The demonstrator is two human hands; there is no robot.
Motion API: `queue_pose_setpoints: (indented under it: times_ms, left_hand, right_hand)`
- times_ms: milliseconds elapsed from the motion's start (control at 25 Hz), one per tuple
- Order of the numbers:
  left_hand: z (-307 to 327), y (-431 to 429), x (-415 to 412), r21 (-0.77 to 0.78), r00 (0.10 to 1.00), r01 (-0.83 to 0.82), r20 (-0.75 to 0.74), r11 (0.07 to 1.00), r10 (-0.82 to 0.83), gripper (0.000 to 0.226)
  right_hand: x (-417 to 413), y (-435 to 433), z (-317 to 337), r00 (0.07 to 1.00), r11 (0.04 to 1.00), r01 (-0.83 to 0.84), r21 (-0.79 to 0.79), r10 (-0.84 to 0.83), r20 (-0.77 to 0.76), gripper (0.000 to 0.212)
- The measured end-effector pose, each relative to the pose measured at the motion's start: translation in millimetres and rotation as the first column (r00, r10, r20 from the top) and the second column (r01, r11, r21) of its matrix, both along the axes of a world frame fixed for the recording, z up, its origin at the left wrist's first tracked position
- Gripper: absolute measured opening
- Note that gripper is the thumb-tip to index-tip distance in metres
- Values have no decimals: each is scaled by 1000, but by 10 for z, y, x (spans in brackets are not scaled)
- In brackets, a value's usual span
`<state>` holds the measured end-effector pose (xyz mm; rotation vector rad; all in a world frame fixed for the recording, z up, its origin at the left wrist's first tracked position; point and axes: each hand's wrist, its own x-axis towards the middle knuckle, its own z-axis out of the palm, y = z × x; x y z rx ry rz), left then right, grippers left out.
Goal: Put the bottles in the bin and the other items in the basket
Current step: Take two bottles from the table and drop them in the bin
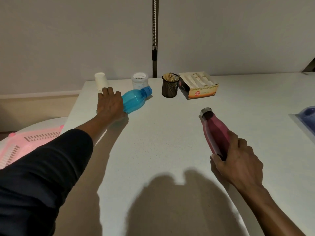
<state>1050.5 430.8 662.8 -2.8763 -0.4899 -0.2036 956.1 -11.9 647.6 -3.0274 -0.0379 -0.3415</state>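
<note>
A blue plastic bottle (134, 99) lies tilted on the white table (162, 133), cap pointing to the back right. My left hand (110, 104) is closed around its base. A dark pink metal bottle (215, 132) with a silver cap leans up off the table, and my right hand (238, 160) grips its lower end. A pink slatted basket (22, 145) sits low at the left, partly hidden by my dark sleeve. No bin can be made out for certain.
Along the table's back edge stand a stack of white paper cups (100, 82), a clear lidded jar (140, 80), a black mesh cup of sticks (170, 86) and an open box of sachets (198, 87). A blue object (308, 113) shows at the right edge.
</note>
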Motion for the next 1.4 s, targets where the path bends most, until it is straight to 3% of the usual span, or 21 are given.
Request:
queue_pose_setpoints:
  times_ms: [120, 240, 320, 440, 520, 600, 720, 960, 1240, 1400]
  left_hand:
    - [-41, -230, -333, -201, 995, -98, 9, 975, 102, 96]
    - [-32, -560, -808, -371, 984, -149, 35, 917, 175, 96]
    - [-4, -763, -1183, -466, 974, -168, 58, 869, 219, 96]
    - [137, -1004, -1859, -625, 929, -200, 125, 755, 349, 85]
    - [268, -1161, -2333, -749, 887, -168, 169, 641, 430, 82]
    - [402, -1358, -2787, -840, 845, -93, 217, 534, 489, 81]
    - [470, -1724, -3449, -894, 782, -14, 269, 447, 562, 79]
    - [294, -2336, -4731, -921, 581, -73, 274, 384, 767, 83]
    - [182, -2773, -6213, -946, 228, -160, 241, 281, 943, 78]
    - [37, -2855, -6900, -960, 127, -158, 214, 232, 969, 77]
  right_hand:
    - [-160, 48, 26, 999, 995, -11, 97, 14, -33, 89]
    - [-359, 84, 59, 994, 941, 36, 337, 0, -107, 91]
    - [-512, 150, 82, 991, 819, 58, 571, 22, -132, 90]
    - [-729, 222, 144, 982, 614, 29, 789, 129, -136, 82]
    - [-886, 244, 231, 961, 404, 51, 913, 228, -155, 76]
    - [-1058, 240, 317, 939, 208, 77, 975, 314, -141, 70]
    - [-1354, 175, 390, 923, 70, 50, 996, 378, -73, 65]
    - [-1984, 178, 339, 814, -11, 48, 999, 580, -33, 61]
    - [-3126, 500, 324, 510, 6, -11, 1000, 860, 0, 68]
    - [-3738, 627, 297, 362, 23, -89, 996, 932, 11, 72]
